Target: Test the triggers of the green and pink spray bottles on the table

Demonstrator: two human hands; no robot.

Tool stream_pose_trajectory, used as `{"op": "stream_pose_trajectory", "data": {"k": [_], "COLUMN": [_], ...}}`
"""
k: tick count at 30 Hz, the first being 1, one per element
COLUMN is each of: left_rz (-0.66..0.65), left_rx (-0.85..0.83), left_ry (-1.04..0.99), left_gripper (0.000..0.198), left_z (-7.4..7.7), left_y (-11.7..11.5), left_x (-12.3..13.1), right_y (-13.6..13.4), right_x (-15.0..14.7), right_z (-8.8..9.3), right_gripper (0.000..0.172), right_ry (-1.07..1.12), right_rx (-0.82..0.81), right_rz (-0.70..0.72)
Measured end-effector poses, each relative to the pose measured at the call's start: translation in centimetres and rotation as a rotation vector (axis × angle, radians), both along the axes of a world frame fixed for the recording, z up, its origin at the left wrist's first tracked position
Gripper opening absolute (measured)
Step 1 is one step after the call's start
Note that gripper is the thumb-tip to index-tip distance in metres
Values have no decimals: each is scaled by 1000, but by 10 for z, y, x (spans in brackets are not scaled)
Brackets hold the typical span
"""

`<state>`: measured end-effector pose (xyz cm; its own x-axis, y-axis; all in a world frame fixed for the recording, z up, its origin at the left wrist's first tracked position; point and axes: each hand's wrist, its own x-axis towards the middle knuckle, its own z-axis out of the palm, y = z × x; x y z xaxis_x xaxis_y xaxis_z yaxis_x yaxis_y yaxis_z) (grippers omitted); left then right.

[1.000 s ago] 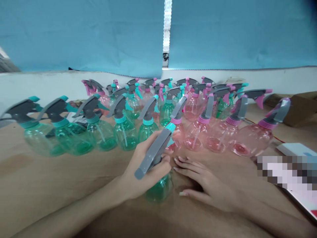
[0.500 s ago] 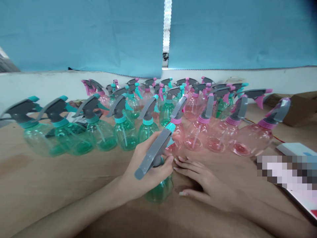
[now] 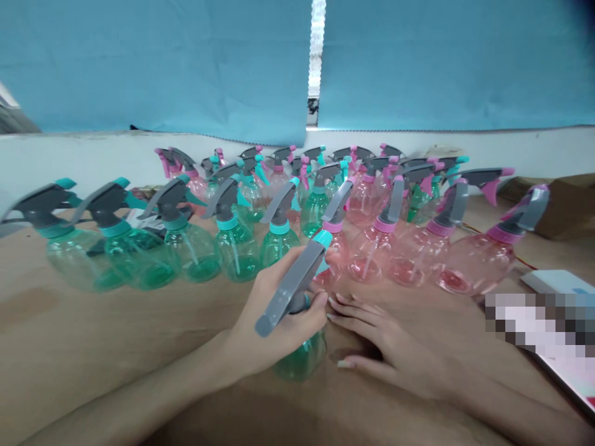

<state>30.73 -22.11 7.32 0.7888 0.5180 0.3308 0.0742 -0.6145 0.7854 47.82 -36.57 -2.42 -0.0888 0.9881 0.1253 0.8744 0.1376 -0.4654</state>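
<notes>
Left hand clamped round a green sprayer's neck, right hand flat beside it

At the far left, a front row of five green spray bottles (image 3: 191, 255) with teal collars stands on the wooden tabletop (image 3: 139, 334). Next comes the left hand (image 3: 279, 341), closed around the neck of the held spray bottle (image 3: 290, 291). The bottle's grey trigger head rises above the grip, slanting over the hand, its teal nozzle pointing away toward the rows; its green body shows below the thumb. Behind, more bottles with pink or teal nozzles crowd together. Just right of the held bottle, the right hand (image 3: 385, 334) lies palm down on the table, holding nothing, thumb spread from the fingers, fingertips near the left thumb. Beyond it stand four pink spray bottles (image 3: 416, 257), then a white box (image 3: 558, 284) and a partly pixelated object (image 3: 571, 371).
</notes>
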Motion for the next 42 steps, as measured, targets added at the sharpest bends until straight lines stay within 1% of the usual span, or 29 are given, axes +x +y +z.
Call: {"op": "stream_pose_trajectory", "data": {"k": [7,13,20,29,33,37,40,42], "left_rz": [-17,20,24,3,-12,-11,-34,-58], "left_rx": [1,-11,6,-51,-66,-71,-20,22], "left_ry": [-26,-19,-38,-35,-38,-32,-39,-36], "left_gripper": [28,26,30,31,31,31,26,19], "left_z": [-6,-4,0,-4,0,5,10,12], "left_y": [2,1,0,0,-1,-3,-3,-2], "left_x": [2,3,4,2,1,1,-1,-3], "right_y": [0,-1,0,0,0,1,0,0], "right_x": [0,0,0,-1,-1,-1,0,-1], "right_z": [0,1,-1,2,3,1,-1,-1], "right_gripper": [65,65,65,66,66,66,66,67], "right_ry": [-8,-1,-6,-58,-61,-78,-81,-78], "right_rx": [-11,1,13,-21,-34,-38,-31,-31], "right_rz": [-2,-2,-4,-14,-6,-4,-5,-9]}}
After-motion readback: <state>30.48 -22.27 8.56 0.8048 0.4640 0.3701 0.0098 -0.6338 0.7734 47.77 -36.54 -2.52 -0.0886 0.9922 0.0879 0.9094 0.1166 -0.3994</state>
